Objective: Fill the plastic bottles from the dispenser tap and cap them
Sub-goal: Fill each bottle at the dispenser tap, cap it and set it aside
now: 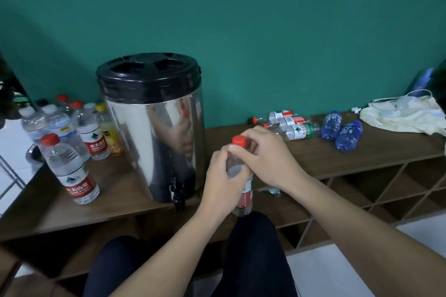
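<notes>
Mid-frame, left hand (223,177) grips the bottle (242,190) steady so right hand (261,152) can pinch, probably twisting, the red cap (239,140).

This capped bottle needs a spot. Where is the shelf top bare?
Bare wood lies between the dispenser and the lying empty bottles, behind the hands, and in front of the blue bottles. Left of the dispenser, the standing bottles crowd the back; only the front edge is free.
</notes>
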Available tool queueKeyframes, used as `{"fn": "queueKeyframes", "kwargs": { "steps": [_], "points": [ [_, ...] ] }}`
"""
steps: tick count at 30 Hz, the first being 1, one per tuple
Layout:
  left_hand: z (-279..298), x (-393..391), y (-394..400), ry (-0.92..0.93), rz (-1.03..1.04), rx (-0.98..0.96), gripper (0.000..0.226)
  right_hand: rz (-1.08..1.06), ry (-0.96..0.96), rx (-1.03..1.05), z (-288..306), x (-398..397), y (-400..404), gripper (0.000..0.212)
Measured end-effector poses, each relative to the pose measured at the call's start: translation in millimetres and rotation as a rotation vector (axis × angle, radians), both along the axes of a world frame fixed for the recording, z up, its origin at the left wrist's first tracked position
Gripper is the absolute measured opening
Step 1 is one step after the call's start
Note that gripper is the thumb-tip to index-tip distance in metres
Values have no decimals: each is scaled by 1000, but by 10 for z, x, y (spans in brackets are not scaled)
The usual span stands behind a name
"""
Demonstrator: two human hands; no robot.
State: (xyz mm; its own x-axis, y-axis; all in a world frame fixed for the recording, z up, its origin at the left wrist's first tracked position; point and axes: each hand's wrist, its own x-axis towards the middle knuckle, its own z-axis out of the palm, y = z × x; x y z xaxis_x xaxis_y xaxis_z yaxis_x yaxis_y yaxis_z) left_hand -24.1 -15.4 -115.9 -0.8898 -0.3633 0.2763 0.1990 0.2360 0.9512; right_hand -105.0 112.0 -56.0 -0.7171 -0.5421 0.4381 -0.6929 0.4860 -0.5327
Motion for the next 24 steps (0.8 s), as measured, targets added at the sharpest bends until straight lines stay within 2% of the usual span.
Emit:
{"fn": "queueKeyframes", "kwargs": {
  "steps": [2,5,7,9,13,16,19,24],
  "points": [
    [-46,130,-33,11,18,12,48,1,6,6,33,116,-74,25],
    [-164,323,-50,23,39,44,64,0,-13,-97,107,241,-156,23],
    [-271,435,-55,-7,73,89,63,-3,-27,-125,161,303,-186,26],
    [-381,516,-68,-27,102,76,52,-16,-19,-21,198,321,-198,38],
    [-463,632,-111,-61,104,-24,47,-147,100,281,247,278,-263,80],
    [-503,671,-121,-61,115,-67,46,-170,161,427,273,224,-325,90],
    [-564,683,-169,-92,107,-79,44,-67,137,451,258,190,-354,82],
    [-658,743,-290,-93,-101,19,37,221,200,518,234,168,-178,58]
  ]
}}
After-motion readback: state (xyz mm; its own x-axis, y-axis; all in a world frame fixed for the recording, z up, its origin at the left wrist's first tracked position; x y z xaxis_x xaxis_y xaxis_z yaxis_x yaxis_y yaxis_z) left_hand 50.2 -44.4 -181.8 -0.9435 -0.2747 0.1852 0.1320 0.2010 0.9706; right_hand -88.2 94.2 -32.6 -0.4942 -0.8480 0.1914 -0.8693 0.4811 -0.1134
